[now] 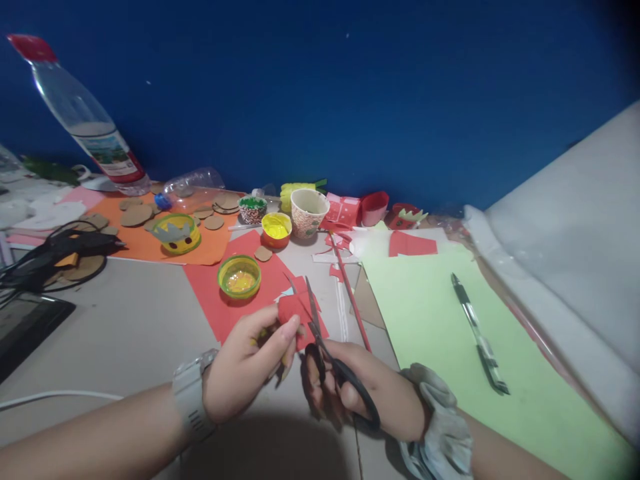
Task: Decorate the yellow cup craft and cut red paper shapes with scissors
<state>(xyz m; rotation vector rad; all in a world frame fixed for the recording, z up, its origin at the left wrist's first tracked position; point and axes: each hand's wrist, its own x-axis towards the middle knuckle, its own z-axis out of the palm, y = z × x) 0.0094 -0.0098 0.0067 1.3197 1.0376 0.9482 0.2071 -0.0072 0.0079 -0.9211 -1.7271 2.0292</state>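
My left hand (257,357) pinches a small piece of red paper (290,308) between thumb and fingers. Black-handled scissors (356,383) are in my right hand (380,380), with fingers through the loops. Their blades are spread apart at the red paper's right side. Beneath and beyond lies a larger red sheet (203,283), partly hidden by my hands. On that sheet, close to my left hand, stands a yellow cup bottom with a green rim (240,259). Past it are a small cup of yellow paint (277,227) and a patterned paper cup (310,213).
A green sheet (420,313) with a pen (477,333) covers the right side. Cardboard discs (136,215) and a yellow crowned cup (181,241) sit on orange paper (215,250). A tall bottle (90,127) stands back left; black cables (60,247) lie below it.
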